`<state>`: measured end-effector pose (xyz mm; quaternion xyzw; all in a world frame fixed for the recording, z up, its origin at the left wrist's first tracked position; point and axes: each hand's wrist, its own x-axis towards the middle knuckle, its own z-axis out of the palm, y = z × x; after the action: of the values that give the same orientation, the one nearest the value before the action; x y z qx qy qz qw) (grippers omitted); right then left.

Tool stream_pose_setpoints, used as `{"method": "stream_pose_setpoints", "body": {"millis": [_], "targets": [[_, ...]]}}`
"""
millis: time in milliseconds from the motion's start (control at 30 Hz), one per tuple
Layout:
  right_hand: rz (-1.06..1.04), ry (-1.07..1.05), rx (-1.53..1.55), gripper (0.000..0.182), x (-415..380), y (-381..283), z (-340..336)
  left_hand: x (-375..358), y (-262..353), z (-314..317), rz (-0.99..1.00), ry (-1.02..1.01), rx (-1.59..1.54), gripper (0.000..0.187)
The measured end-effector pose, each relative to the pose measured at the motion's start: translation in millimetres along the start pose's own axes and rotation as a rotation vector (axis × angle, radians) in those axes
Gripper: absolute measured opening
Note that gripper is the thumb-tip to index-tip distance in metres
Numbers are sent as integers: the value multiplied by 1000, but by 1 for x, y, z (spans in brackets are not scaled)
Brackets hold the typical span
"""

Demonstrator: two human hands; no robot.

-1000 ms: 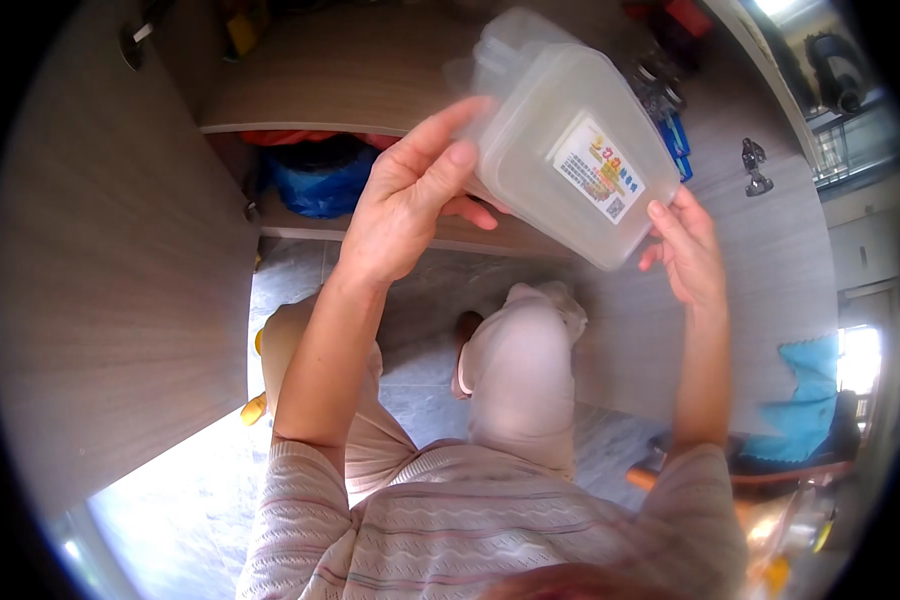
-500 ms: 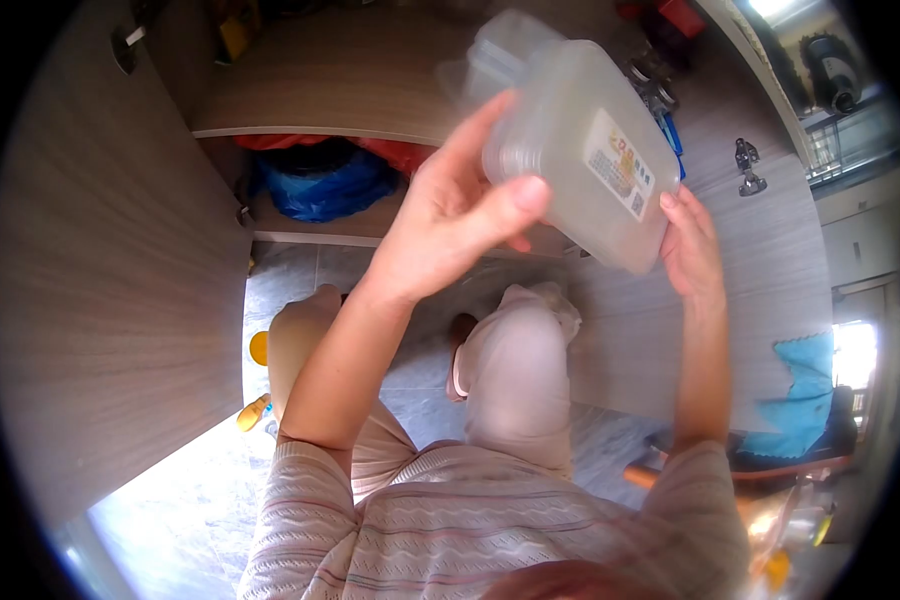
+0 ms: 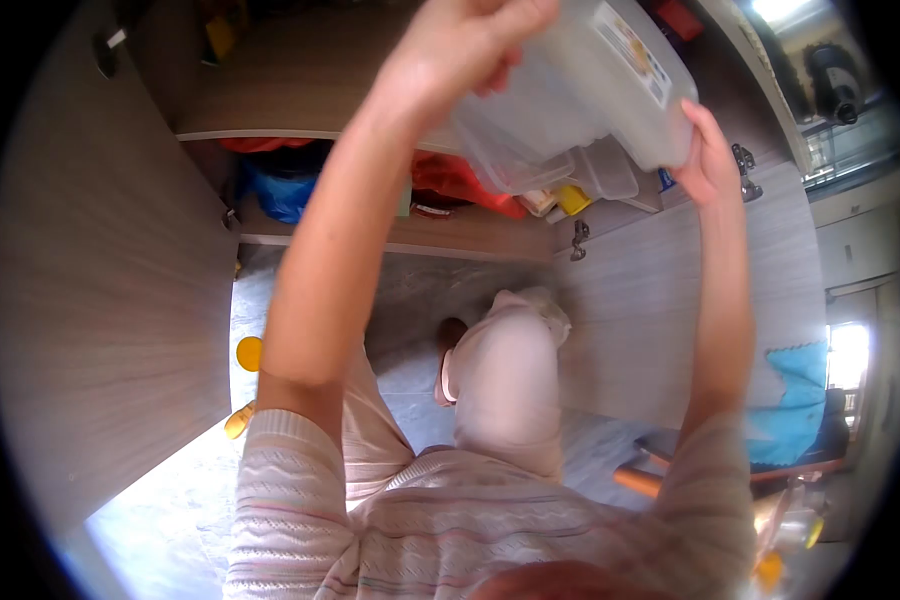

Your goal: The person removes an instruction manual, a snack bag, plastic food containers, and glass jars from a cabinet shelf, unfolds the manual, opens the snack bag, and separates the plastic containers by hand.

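Note:
Both my hands hold a stack of clear plastic food containers (image 3: 660, 115) up at the open cabinet, tilted, with a printed label on the side facing me. My left hand (image 3: 465, 45) grips its left side, thumb stretched along the top and fingers curled under. My right hand (image 3: 708, 160) holds the lower right corner, fingertips against the wall. Below and behind the stack, more clear containers (image 3: 605, 172) show at the shelf's edge, partly hidden by it.
Wooden doors (image 3: 120, 270) stand open on both sides. The lower compartment holds a blue bag (image 3: 282, 190), red bags (image 3: 460, 180) and a yellow packet (image 3: 573, 200). A metal hinge (image 3: 579, 240) juts out at the right. A light blue cloth (image 3: 795, 400) hangs at far right.
Both hands have moved up and forward with the containers, toward the cabinet shelf. More of the lower compartment now shows beneath them.

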<state>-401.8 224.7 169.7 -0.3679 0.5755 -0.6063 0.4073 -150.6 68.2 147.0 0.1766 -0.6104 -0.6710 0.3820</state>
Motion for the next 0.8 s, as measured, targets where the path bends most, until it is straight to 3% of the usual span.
{"method": "stream_pose_setpoints", "body": {"millis": [67,300,400,500,800], "targets": [[55,-73,-40,35,25,0,-10,9,9,-3,-25,61,284,51],[101,79,-382,31,40,12,3,34,-23,-16,-3,236,542,59],[114,76,-466,33,42,12,4,30,-18,-17,-94,135,550,59],[129,69,-502,34,46,12,4,26,-18,-13,-120,167,544,60],[224,19,-571,42,39,3,12,33,-37,-17,56,174,610,56]]}}
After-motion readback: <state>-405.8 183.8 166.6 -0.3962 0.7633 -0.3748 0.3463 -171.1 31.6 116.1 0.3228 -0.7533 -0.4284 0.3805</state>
